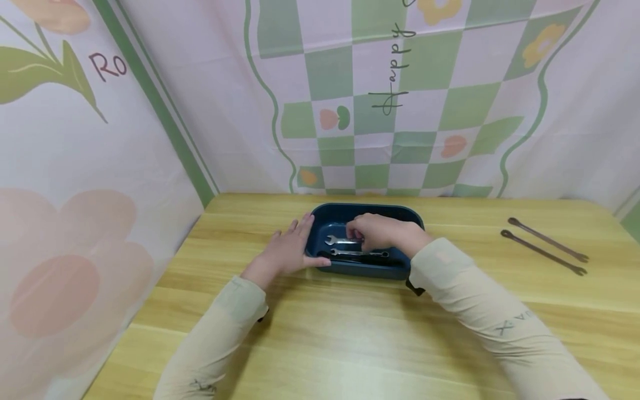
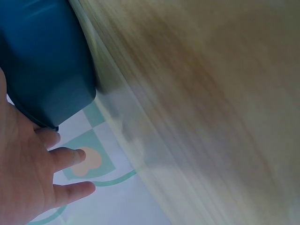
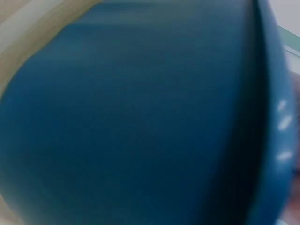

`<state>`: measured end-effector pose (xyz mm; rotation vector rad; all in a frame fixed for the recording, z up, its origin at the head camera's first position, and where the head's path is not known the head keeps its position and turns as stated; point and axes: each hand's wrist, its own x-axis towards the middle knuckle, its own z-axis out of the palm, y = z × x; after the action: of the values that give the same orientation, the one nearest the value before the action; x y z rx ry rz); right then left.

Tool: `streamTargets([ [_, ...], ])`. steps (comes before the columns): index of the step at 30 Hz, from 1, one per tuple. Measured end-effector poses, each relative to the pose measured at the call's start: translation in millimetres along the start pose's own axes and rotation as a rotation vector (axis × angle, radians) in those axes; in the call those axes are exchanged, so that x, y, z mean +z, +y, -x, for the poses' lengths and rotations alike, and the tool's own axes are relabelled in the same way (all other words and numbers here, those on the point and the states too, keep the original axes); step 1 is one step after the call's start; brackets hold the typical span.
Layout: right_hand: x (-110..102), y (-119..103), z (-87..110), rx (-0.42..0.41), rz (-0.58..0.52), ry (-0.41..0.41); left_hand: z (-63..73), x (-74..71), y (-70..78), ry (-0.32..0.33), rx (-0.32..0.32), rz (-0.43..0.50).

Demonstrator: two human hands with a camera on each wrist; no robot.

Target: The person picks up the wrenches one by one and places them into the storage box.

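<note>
A dark blue plastic box (image 1: pixel 367 270) stands near the back of the table; its outer wall fills most of the right wrist view. My left hand (image 1: pixel 287 249) rests at the box's left end, fingers straight and spread, thumb over the front rim. In the left wrist view those fingers (image 2: pixel 70 158) reach past the box's corner. Inside the box, my right hand (image 1: pixel 382 230) pinches a silver wrench (image 1: pixel 345 241), its open-end jaw pointing left. Another silver wrench (image 1: pixel 356 253) lies just in front of it, along the front wall. The fingertips of the right hand are partly hidden.
Two long dark wrenches (image 1: pixel 544 253) lie slanted, side by side, on the wooden table (image 1: pixel 340 344) to the right of the box. A printed cloth (image 1: pixel 380 144) hangs behind the table's back edge, and another cloth panel (image 1: pixel 120 161) hangs along the left.
</note>
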<state>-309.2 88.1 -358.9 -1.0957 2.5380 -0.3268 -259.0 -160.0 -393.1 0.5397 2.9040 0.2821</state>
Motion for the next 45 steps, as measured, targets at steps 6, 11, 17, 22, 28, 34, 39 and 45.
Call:
streamTargets([
  [6, 4, 0, -0.3, 0.009, -0.016, -0.01, -0.8, 1.6, -0.9, 0.004, 0.01, -0.001],
  [11, 6, 1, -3.4, 0.023, -0.017, -0.001, -1.1, 1.9, -1.4, 0.005, 0.007, -0.006],
  [17, 11, 5, -11.5, 0.034, -0.017, 0.006, -1.4, 1.4, -2.2, 0.006, 0.006, -0.007],
  [22, 13, 8, -15.9, 0.037, -0.007, 0.004, -1.4, 1.5, -2.6, 0.011, 0.011, 0.003],
  [28, 14, 7, -18.6, 0.036, 0.004, 0.007, -1.1, 1.2, -2.4, 0.008, 0.008, 0.018],
  [34, 15, 5, -20.6, 0.053, 0.008, -0.002, -0.5, 0.1, -1.3, 0.001, 0.01, 0.018],
  [39, 20, 5, -25.8, 0.042, 0.016, -0.006, -1.2, 0.7, -1.7, -0.001, 0.008, 0.025],
  [45, 20, 4, -31.0, 0.033, 0.029, 0.0, -1.0, -0.1, -1.3, -0.003, 0.006, 0.031],
])
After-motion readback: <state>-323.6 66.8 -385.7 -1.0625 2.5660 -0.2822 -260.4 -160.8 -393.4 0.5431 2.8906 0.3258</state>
